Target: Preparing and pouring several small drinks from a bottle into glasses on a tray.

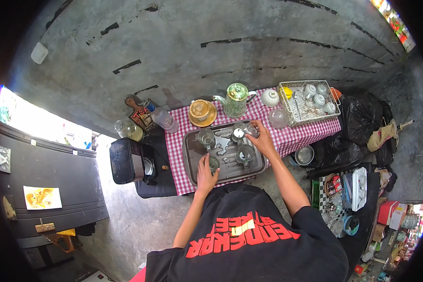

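A dark rectangular tray (188,162) with wet patches on its ribbed bottom lies before me, and several clear glass mugs stand on it. My left hand (205,176) is closed round a small glass (214,163) at the near left of the tray. At the far right, my right hand (264,141) grips a clear glass (250,130) beside a mug (238,133) with something white showing inside. One more mug (206,138) stands at the far left of the tray, and another mug (245,153) right of centre. My fingers partly cover both held glasses.
Behind the tray, on a red-checked cloth (315,136), stand a wooden lidded pot (201,111), a green patterned teapot (238,99), a white bowl (270,97) and a wire basket (300,119) of jars. A black appliance (125,161) is at left; black bags (362,117) lie right.
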The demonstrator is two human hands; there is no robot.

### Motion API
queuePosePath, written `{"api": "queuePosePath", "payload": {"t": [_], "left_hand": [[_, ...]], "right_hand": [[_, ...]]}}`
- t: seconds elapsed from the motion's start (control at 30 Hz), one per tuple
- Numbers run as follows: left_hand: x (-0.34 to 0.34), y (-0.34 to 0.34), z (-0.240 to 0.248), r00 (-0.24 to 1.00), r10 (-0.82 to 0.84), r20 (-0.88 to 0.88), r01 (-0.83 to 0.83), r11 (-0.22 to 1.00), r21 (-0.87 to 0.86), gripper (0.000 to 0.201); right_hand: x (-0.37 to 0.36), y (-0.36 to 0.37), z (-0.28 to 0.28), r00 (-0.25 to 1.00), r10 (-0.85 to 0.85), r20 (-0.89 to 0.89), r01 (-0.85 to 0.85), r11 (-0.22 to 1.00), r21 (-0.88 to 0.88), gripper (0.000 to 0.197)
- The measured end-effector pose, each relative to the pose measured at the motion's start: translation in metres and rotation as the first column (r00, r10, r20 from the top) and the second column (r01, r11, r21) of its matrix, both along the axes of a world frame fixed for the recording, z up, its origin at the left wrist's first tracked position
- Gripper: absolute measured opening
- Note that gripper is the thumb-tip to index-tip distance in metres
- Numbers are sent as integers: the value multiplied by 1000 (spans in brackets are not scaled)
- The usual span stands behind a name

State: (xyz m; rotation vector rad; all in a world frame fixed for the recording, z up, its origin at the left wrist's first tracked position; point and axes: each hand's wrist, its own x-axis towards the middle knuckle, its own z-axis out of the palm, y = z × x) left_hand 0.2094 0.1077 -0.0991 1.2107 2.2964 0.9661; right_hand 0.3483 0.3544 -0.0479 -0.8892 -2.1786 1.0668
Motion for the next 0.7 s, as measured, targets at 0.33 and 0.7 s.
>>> {"api": "queuePosePath", "payload": {"t": [0.33, 0.7], "left_hand": [[0, 0, 0, 1000, 2, -3, -2, 1000, -4, 77], [0, 1, -1, 1000, 3, -6, -3, 1000, 0, 79]], "right_hand": [[-4, 5, 5, 1000, 25, 3, -25, 1000, 15, 50], [-5, 10, 10, 998, 53, 17, -54, 998, 38, 49]]}}
